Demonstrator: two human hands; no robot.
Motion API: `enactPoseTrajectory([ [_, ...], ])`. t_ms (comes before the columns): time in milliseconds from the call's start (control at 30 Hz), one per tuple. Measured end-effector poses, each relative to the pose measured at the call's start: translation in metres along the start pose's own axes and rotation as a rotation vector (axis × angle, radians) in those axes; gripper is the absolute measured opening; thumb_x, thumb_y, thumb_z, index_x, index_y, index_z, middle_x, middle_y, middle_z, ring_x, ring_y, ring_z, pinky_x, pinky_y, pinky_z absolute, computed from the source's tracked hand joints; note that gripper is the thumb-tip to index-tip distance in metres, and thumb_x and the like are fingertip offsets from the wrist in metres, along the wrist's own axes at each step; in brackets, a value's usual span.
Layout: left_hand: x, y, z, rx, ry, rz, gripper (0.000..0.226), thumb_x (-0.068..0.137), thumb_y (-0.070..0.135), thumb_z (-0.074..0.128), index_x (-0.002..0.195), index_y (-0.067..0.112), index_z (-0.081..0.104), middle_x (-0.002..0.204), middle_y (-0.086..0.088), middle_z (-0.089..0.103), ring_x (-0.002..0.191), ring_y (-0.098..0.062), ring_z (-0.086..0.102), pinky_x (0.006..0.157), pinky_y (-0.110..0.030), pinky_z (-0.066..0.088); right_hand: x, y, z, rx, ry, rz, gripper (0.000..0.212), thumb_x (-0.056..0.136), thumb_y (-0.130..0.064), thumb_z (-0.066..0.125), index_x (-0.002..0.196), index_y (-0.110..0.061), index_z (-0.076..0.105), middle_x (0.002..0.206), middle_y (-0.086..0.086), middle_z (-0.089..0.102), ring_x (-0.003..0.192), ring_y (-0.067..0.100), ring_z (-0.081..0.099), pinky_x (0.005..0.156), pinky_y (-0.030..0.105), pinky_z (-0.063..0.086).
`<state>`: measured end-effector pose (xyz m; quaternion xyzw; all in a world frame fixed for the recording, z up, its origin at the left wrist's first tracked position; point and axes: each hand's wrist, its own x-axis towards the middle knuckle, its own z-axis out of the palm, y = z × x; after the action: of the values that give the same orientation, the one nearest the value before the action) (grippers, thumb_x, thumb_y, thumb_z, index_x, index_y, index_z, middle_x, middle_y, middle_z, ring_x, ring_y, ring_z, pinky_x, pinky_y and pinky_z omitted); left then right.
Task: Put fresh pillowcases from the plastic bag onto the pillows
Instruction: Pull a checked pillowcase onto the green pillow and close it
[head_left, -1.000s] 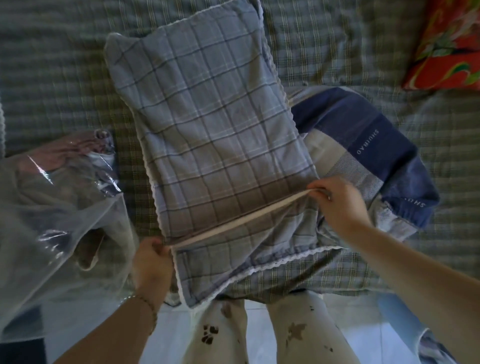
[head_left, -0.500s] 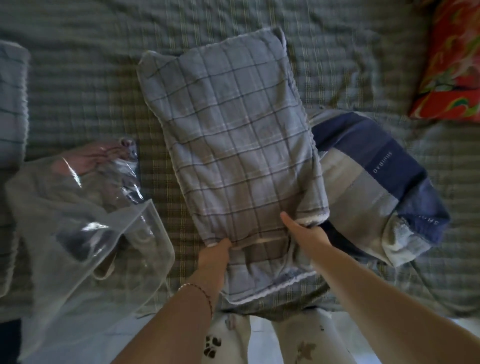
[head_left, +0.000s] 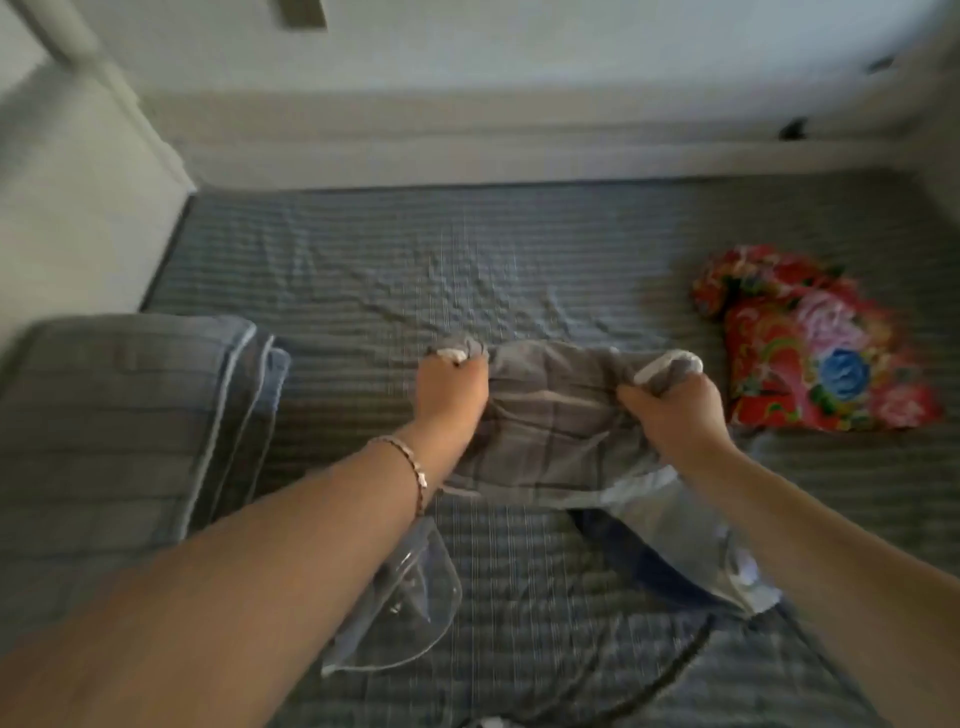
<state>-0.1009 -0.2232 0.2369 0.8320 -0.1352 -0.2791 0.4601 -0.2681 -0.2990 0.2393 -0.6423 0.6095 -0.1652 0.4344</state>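
1. Two fists clamp the plaid pillow (head_left: 550, 415): left hand (head_left: 451, 396) on its left top corner, right hand (head_left: 675, 410) on the right.
2. Pillow hangs down toward the near side, above the bed (head_left: 519, 270); long axis approx vertical.
3. Hands level w/ each other.
4. Plastic bag (head_left: 410, 613) lies near, below left arm.

Far half of grey striped bedsheet (head_left: 467, 260) open, wrinkled only. Left blocked by grey-blue checked pillow (head_left: 130, 441); right by red floral cushion (head_left: 810, 358). Clear plastic bag (head_left: 410, 613) clutters near edge, blue-grey folded cloth (head_left: 675, 551) beside it.
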Motion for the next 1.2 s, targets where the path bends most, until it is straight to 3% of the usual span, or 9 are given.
enactPoseTrajectory([
  [67,-0.020,0.028,-0.026,-0.062,-0.003,0.128,0.038,0.091,0.013,0.053,0.055,0.009,0.042,0.055,0.000,0.044,0.053,-0.014,0.042,0.046,-0.019,0.028,-0.026,-0.029,-0.017,0.000,0.077,-0.111,0.039,0.083,-0.020,0.067,0.053,-0.009,0.045,0.052,0.004,0.048,0.050,0.020,0.048,0.053,0.029,0.041],
  [133,-0.046,0.047,-0.054,-0.111,0.006,0.233,0.044,0.089,0.004,0.052,0.049,0.013,0.035,0.052,0.000,0.039,0.050,-0.010,0.037,0.041,-0.014,0.030,-0.059,-0.053,-0.037,-0.027,0.135,-0.212,0.041,0.082,-0.024,0.068,0.053,-0.008,0.044,0.051,0.006,0.049,0.050,0.021,0.049,0.051,0.029,0.041],
  [300,-0.122,0.066,-0.112,-0.290,0.183,0.444,0.035,0.085,-0.005,0.050,0.058,0.016,0.040,0.063,0.002,0.048,0.059,-0.005,0.045,0.057,-0.013,0.036,-0.144,-0.097,-0.070,-0.070,0.205,-0.410,0.044,0.081,-0.029,0.067,0.052,-0.013,0.039,0.053,0.005,0.046,0.058,0.026,0.051,0.056,0.033,0.044],
  [433,-0.179,0.065,-0.156,-0.260,0.339,0.578,0.015,0.085,-0.002,0.049,0.077,-0.012,0.056,0.078,-0.021,0.059,0.073,-0.026,0.054,0.071,-0.022,0.038,-0.213,-0.110,-0.077,-0.013,0.235,-0.517,0.040,0.082,-0.029,0.066,0.053,-0.015,0.043,0.058,0.005,0.052,0.069,0.030,0.060,0.063,0.038,0.051],
  [567,-0.213,0.054,-0.204,-0.208,0.518,0.678,0.016,0.083,-0.002,0.052,0.084,-0.015,0.060,0.091,-0.029,0.064,0.090,-0.037,0.059,0.077,-0.023,0.037,-0.268,-0.120,-0.067,0.017,0.186,-0.596,0.038,0.083,-0.028,0.066,0.055,-0.007,0.052,0.065,0.019,0.063,0.069,0.034,0.062,0.064,0.043,0.053],
  [667,-0.226,0.036,-0.252,-0.097,0.589,0.742,0.021,0.083,0.005,0.052,0.090,-0.010,0.064,0.097,-0.026,0.066,0.096,-0.035,0.060,0.081,-0.015,0.033,-0.312,-0.134,-0.047,-0.001,0.132,-0.682,0.038,0.084,-0.025,0.066,0.054,-0.006,0.052,0.070,0.022,0.066,0.070,0.033,0.063,0.066,0.042,0.052],
  [800,-0.232,0.008,-0.321,0.010,0.669,0.746,0.019,0.084,0.002,0.053,0.095,-0.006,0.066,0.103,-0.023,0.066,0.102,-0.034,0.059,0.087,-0.022,0.035,-0.354,-0.159,-0.003,-0.042,0.052,-0.764,0.033,0.084,-0.023,0.066,0.063,0.002,0.063,0.069,0.019,0.066,0.074,0.032,0.063,0.070,0.042,0.052],
  [933,-0.223,-0.026,-0.397,0.073,0.733,0.705,0.015,0.084,0.002,0.054,0.089,-0.008,0.065,0.098,-0.027,0.065,0.097,-0.038,0.058,0.082,-0.033,0.037,-0.390,-0.191,0.062,-0.091,-0.015,-0.791,0.045,0.083,-0.023,0.068,0.046,-0.015,0.043,0.051,0.000,0.046,0.071,0.031,0.060,0.069,0.041,0.052],
  [1200,-0.153,-0.107,-0.536,0.298,0.608,0.618,0.016,0.085,0.012,0.056,0.086,-0.003,0.062,0.091,-0.023,0.066,0.088,-0.039,0.060,0.074,-0.037,0.044,-0.429,-0.219,0.218,-0.019,-0.084,-0.606,0.043,0.079,-0.026,0.072,0.051,-0.011,0.041,0.055,0.007,0.050,0.059,0.025,0.054,0.052,0.032,0.045],
])
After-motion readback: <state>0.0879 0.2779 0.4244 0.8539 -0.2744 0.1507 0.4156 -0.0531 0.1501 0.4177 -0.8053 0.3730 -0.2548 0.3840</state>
